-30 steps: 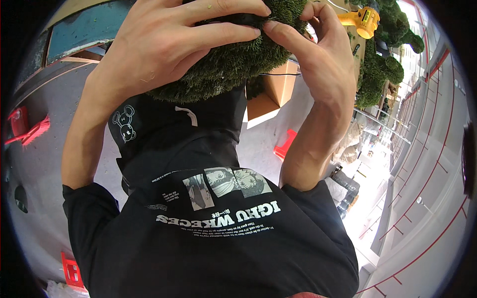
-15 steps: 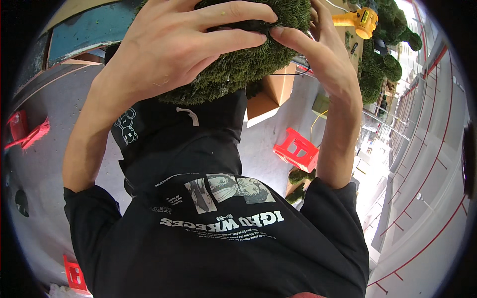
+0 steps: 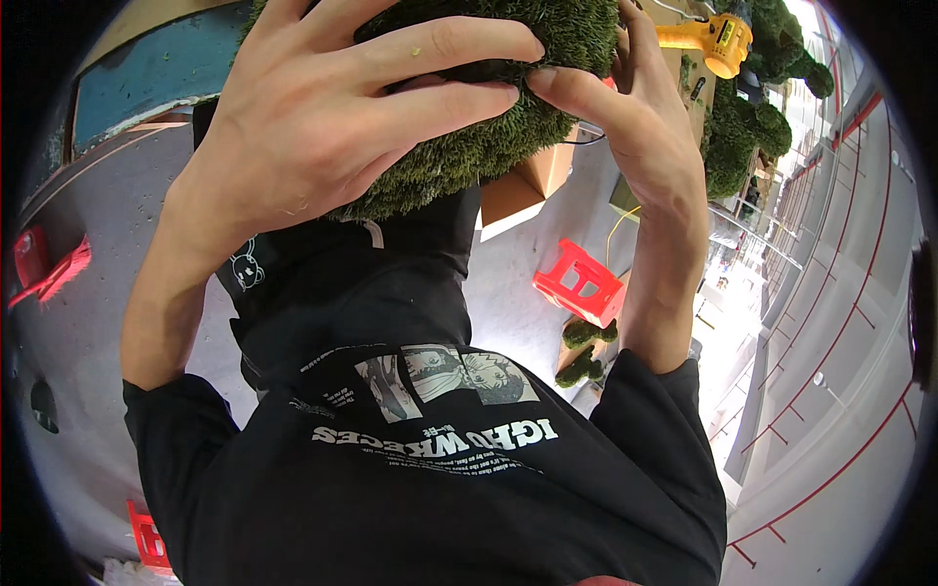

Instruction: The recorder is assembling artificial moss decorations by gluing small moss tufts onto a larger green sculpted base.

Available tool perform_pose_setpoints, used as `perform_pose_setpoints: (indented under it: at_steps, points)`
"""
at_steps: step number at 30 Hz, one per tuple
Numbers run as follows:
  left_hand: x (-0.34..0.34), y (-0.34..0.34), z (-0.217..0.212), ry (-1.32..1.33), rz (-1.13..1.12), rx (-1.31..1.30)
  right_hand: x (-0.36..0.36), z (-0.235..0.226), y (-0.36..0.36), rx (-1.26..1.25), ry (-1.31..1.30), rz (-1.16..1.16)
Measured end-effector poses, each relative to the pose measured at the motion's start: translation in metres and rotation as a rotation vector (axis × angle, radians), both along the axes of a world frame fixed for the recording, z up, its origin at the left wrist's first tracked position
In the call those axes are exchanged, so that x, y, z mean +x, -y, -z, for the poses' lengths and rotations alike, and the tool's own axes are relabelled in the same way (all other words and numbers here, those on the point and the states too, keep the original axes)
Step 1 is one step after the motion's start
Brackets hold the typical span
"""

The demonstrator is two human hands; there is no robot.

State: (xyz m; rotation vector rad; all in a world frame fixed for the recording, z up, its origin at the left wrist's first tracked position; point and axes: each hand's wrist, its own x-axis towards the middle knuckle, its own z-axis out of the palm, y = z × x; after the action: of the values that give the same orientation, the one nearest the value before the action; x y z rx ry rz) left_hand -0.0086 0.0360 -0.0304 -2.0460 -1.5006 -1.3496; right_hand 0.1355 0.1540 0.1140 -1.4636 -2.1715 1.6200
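A dense clump of artificial greenery [image 3: 440, 176], dark green and bristly like moss, is at the top of the head view, above my lap. Across its near left side lies my left hand [image 3: 303, 127], fingers slightly apart and curved over the bristles. My right hand [image 3: 640, 117] grips the right side, its thumb pressed into the front surface close to the left fingertips. The other right fingers are partly hidden behind the clump. Whether anything small is pinched between the thumb and the left fingertips cannot be made out.
Right of the clump, a yellow gun-shaped tool [image 3: 725, 47] lies on the worktop, with more green clumps [image 3: 733, 146] beyond. Lower down are an open cardboard box [image 3: 513, 203] and a red stool [image 3: 581, 281]. A teal panel [image 3: 147, 73] and a red brush [image 3: 66, 273] are at left.
The clump has turned or shifted slightly, its lower left edge now a little lower. My left hand has moved slightly down and left with it; my right hand holds nearly the same place.
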Motion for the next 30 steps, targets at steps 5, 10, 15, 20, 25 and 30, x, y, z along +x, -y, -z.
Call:
perform_pose_setpoints:
  at_steps: [5, 10, 15, 20, 25, 30]
  points:
    - [0.001, -0.003, 0.006, 0.043, 0.005, 0.053, 0.004, 0.013, 0.007, 0.294, 0.04, -0.181]
    - [0.012, -0.01, 0.011, 0.222, 0.015, 0.126, 0.005, 0.014, 0.004, 0.277, -0.005, -0.183]
    - [0.011, -0.008, 0.012, 0.156, -0.004, 0.085, 0.006, 0.011, -0.006, 0.015, -0.083, -0.013]
    - [0.001, -0.01, 0.004, -0.215, -0.018, 0.054, 0.009, 0.021, 0.004, 0.375, 0.018, -0.231]
    - [0.005, -0.001, -0.003, 0.09, -0.014, -0.011, 0.001, 0.005, -0.004, 0.165, -0.019, -0.065]
    - [-0.003, 0.004, 0.0, -0.044, -0.019, -0.059, -0.004, 0.005, 0.002, 0.204, 0.016, -0.176]
